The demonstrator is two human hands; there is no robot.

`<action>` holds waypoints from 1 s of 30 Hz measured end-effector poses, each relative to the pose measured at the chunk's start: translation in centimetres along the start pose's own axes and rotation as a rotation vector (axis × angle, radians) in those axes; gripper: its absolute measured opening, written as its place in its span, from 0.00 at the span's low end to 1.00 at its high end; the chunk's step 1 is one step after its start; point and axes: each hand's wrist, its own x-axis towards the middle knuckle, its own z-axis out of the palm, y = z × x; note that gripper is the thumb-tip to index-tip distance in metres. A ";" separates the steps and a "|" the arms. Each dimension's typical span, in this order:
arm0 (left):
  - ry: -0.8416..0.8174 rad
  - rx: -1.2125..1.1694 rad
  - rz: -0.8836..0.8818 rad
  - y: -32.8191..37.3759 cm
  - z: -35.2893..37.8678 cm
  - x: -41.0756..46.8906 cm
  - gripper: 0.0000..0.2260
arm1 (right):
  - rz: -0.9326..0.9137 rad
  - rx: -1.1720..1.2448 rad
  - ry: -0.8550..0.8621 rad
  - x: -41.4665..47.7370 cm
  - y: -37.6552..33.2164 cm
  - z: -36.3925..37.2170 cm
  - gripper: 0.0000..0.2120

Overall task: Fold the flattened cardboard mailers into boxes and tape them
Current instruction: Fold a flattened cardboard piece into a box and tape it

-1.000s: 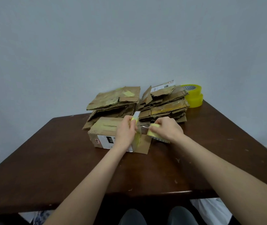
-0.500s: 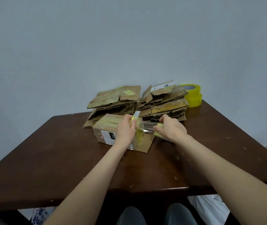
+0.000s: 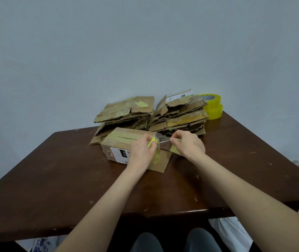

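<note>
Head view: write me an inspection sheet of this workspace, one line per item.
Surface: dark brown table, scuffed.
Job's things: folded box on the table; left stack and right stack of flat mailers behind it; clear strip of tape stretched between the hands; two yellow rolls stacked at the far right.
Clutter: small pale scraps on the table.
Grippers: left hand pinches the strip at the box's right end; right hand pinches its other end, fingers curled.
Cables: nothing seen.
Surroundings: plain wall; white bags under the table; knees below.
</note>
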 end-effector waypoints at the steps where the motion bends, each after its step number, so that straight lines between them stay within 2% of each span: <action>1: 0.008 0.001 -0.006 0.0 0.1 -0.1 0.08 | -0.001 -0.005 0.007 0.0 0.0 0.1 0.09; 11: 0.026 0.046 0.040 0.2 0.2 -0.5 0.07 | 0.001 -0.041 0.048 0.0 -0.1 0.5 0.07; 19: 0.030 0.231 0.074 0.7 0.5 -0.1 0.07 | -0.005 -0.066 0.056 -0.2 -0.2 0.5 0.09; 30: -0.055 0.333 0.127 1.5 0.4 0.7 0.08 | -0.019 -0.106 0.053 -0.4 -0.5 0.5 0.09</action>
